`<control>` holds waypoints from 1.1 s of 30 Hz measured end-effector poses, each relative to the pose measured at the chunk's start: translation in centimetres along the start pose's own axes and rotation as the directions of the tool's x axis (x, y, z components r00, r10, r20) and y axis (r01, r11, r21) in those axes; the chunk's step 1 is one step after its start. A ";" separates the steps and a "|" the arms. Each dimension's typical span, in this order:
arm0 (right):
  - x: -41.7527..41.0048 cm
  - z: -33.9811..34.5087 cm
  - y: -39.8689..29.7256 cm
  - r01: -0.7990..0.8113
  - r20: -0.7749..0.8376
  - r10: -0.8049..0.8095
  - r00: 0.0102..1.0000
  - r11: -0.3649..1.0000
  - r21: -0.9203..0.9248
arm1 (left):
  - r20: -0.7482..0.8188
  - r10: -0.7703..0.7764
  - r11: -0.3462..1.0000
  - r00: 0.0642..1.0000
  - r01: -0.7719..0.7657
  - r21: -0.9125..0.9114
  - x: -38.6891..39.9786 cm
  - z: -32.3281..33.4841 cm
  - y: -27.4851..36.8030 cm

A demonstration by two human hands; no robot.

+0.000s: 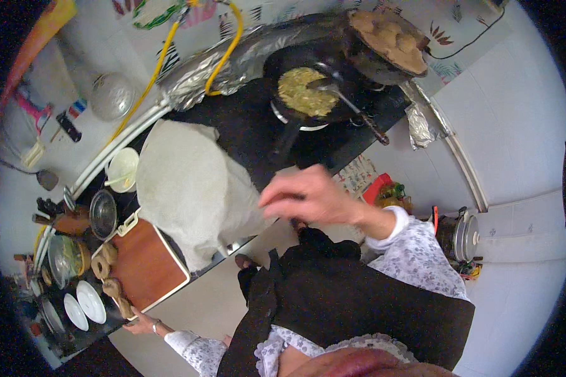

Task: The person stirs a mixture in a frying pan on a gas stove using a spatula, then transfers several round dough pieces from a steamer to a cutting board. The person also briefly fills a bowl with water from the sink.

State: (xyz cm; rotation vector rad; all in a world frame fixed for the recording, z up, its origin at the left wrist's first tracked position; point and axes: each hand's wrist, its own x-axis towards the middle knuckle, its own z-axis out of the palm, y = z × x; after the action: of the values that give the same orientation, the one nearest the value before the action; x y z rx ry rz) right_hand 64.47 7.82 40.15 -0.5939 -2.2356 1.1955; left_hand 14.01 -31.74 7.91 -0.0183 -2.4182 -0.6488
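My right hand (pixel 313 197) is raised over the counter's front edge, blurred, with fingers bent and apart and nothing seen between them. Close to its fingertips is the edge of a pale cloth (pixel 193 179) draped over something round and hidden. Farther left, my left hand (pixel 144 324) touches the near corner of a brown cutting board (pixel 146 261) with a white rim. Whether its fingers grip the board is unclear. Several brown dough-like pieces (pixel 101 267), some ring-shaped, lie along the board's left side.
A black pan (pixel 290 136) of yellow-green shredded food (pixel 306 92) stands on the stove, a metal ladle (pixel 353 106) in it. Behind is a pot (pixel 372 63) holding brown rounded pieces. White plates (pixel 91 301), a glass lid (pixel 103 214) and a bowl (pixel 123 167) stand left.
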 end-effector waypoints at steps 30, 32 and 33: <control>15.3 -52.8 32.8 -0.090 0.034 0.404 0.914 0.284 -0.955 | 0.160 -0.136 0.811 0.978 0.202 -0.549 -18.1 -16.7 27.1; 14.7 -53.9 33.6 -0.088 0.041 0.362 0.931 0.334 -0.938 | 0.168 -0.120 0.804 0.978 0.196 -0.562 -18.7 -16.5 27.6; 14.5 -53.7 33.8 -0.093 0.028 0.310 0.950 0.370 -0.925 | 0.190 -0.134 0.809 0.973 0.218 -0.546 -18.7 -16.9 28.2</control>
State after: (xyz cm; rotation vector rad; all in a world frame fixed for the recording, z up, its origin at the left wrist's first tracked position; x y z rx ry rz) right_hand 91.87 66.86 40.12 -1.2371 -2.9690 -0.1142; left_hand 43.44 -12.04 21.20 -0.0883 -2.2843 -1.4833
